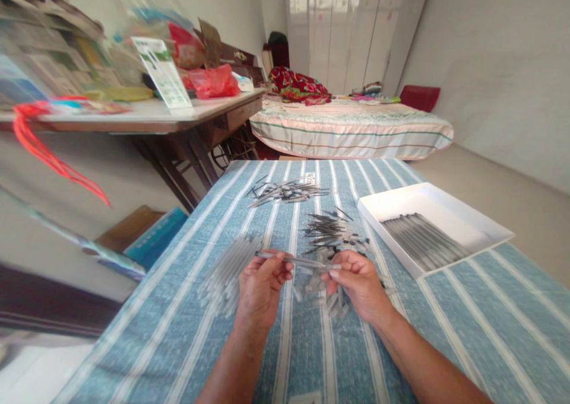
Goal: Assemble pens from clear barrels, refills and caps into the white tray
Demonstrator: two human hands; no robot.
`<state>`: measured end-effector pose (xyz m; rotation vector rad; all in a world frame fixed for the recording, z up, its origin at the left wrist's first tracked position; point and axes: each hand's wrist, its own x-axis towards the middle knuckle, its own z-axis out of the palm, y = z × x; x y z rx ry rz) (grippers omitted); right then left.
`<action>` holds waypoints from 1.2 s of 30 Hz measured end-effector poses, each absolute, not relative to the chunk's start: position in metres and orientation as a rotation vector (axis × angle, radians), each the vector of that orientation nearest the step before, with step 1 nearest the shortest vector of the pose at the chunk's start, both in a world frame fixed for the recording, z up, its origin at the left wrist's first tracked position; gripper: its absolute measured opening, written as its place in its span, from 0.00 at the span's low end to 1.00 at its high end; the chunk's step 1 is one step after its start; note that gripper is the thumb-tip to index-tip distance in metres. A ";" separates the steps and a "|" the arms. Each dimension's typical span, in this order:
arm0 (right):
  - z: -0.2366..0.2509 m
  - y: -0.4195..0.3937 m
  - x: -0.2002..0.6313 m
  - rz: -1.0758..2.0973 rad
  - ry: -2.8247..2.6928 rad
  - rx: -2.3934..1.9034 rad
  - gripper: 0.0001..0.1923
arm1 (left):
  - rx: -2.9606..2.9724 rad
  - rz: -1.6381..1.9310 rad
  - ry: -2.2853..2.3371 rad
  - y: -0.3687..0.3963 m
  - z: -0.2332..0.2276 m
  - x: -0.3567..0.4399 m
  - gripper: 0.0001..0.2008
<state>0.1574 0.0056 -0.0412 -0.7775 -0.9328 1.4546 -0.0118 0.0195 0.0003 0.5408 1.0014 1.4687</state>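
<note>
My left hand [260,285] pinches a clear pen barrel [289,260] that lies level between both hands. My right hand [358,282] grips a small clear pen part [333,267] at the barrel's right end. Both hands hover over a table with a blue striped cloth [187,309]. A row of clear barrels [227,267] lies just left of my left hand. Under my right hand sits a heap of small clear caps [327,297]. Beyond the hands lie two piles of dark refills [327,226], [285,191].
A white tray [485,226] holding a row of assembled pens [421,241] stands at the right. A cluttered wooden desk [187,116] with bags stands at the back left, a bed [351,128] behind the table, boxes [151,235] on the floor at the left.
</note>
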 end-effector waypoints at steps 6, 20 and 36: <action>-0.045 0.006 0.157 1.444 -0.951 -0.772 0.09 | 0.543 1.466 1.016 0.019 -0.001 -0.011 0.10; -0.045 0.008 0.159 1.399 -0.975 -0.852 0.10 | 0.630 1.177 1.000 0.016 -0.004 -0.011 0.08; -0.050 0.008 0.156 1.377 -0.892 -0.859 0.11 | 0.636 1.228 0.968 0.013 -0.010 -0.002 0.06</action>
